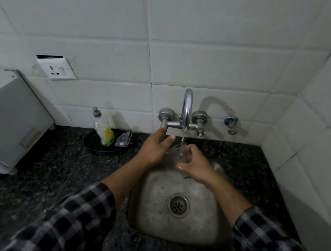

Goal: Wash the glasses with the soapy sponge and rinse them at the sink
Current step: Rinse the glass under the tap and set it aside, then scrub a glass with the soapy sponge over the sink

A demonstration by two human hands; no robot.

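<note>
The right hand (192, 163) grips a clear drinking glass (176, 150) under the stream from the chrome tap (187, 107); the left hand (155, 147) reaches its handle, grip unclear. Soaping seems done, rinsing underway.

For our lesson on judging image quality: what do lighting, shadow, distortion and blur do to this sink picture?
Head view: dim overall, the speckled counter nearly black; the tap throws a curved shadow rightward on the tiles; the wide lens bows the tile lines toward the edges; the glass in the right hand is a faint smear under the water; the checked sleeves are soft with blur.
</note>
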